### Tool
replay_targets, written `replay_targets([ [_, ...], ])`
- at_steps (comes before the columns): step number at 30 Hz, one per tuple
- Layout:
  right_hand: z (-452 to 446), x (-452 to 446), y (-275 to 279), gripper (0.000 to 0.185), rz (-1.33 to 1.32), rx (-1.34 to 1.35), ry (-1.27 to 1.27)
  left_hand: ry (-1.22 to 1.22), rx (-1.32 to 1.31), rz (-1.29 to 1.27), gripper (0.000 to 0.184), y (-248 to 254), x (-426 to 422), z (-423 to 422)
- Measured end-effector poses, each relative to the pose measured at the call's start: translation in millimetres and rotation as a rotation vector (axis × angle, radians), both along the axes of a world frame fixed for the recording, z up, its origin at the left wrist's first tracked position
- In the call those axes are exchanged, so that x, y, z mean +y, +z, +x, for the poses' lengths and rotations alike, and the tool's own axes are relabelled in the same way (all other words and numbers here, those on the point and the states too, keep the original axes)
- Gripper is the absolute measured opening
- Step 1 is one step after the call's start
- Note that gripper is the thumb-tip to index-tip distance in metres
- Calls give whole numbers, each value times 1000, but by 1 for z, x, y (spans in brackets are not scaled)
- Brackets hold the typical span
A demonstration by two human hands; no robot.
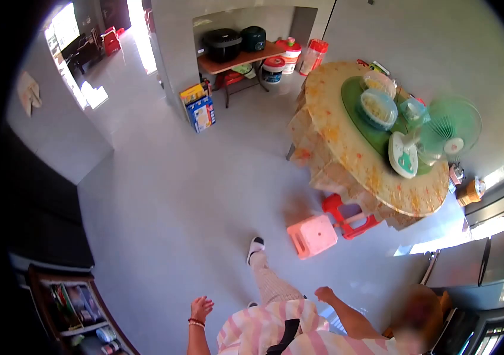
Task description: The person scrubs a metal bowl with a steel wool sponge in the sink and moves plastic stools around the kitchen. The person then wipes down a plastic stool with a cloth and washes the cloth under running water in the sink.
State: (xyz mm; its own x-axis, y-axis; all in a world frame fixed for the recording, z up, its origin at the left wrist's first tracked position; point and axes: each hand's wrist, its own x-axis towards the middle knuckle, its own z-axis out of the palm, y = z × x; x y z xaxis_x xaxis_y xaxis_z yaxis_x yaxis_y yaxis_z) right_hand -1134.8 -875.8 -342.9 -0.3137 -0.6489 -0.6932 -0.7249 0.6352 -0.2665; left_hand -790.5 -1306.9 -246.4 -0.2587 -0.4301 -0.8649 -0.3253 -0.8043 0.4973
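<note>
My left hand (pixel 201 307), with a beaded bracelet at its wrist, hangs over the bare floor at lower left. Its fingers are loosely bent and apart, and nothing is in them. My right hand (pixel 324 293) is at my other side with its fingers curled in; no object shows in it. Closest to that hand, though not touching it, stands a pink plastic stool (pixel 314 236). A red stool (pixel 352 219) is beside the pink one, partly under the table's cloth. One slippered foot (pixel 255 248) is stepped forward on the grey floor.
A round table (pixel 335 142) with a patterned cloth carries bowls (pixel 378 109) and a green fan (pixel 450 127). Boxes (pixel 200 112) stand by the wall corner. Behind them, a small table (pixel 243 58) bears a black cooker (pixel 222 44). A shelf (pixel 77 307) is at lower left.
</note>
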Motion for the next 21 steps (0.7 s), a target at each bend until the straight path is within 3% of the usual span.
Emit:
replay_targets([
  [1, -20, -6, -1, 19, 71, 45, 203, 22, -53, 41, 29, -19, -10, -4],
  [3, -53, -37, 8, 13, 295, -272, -675, 76, -199, 141, 33, -53, -29, -3],
  [4, -73, -53, 14, 13, 351, -306, -809, 105, -276, 227, 36, -75, -38, 2],
  [7, -153, -113, -3, 15, 202, -30, 285, -108, -375, 233, 37, -63, -78, -36],
  [9, -205, -168, -9, 21, 63, 21, 224, -2, -319, 184, 38, -45, -107, -83],
  [10, -223, -206, 10, 23, -146, -51, -292, 48, -281, 183, 37, -57, -125, -96],
  [11, -241, -246, 33, 26, -305, 301, -6, 100, -244, 180, 37, -64, -141, -110],
  [12, -268, -279, 19, 31, -283, 7, -406, 64, -248, 151, 35, -61, -158, -131],
  [13, -299, -316, 14, 34, -160, -91, -295, 23, -256, 125, 34, -58, -172, -147],
  [14, -316, -355, 34, 30, -323, -20, -299, 10, -209, 132, 29, -83, -188, -149],
  [15, -338, -373, 21, 29, -374, 30, -146, -3, -162, 140, 25, -110, -203, -150],
  [16, -357, -392, 9, 27, -425, 77, 7, -90, -151, 94, 27, -119, -218, -158],
  [19, -374, -458, 45, 23, -451, -360, -777, -774, -268, -310, 32, -110, -286, -199],
  [21, -378, -486, 68, 21, -299, -385, -912, -1072, -327, -526, 37, -83, -343, -243],
])
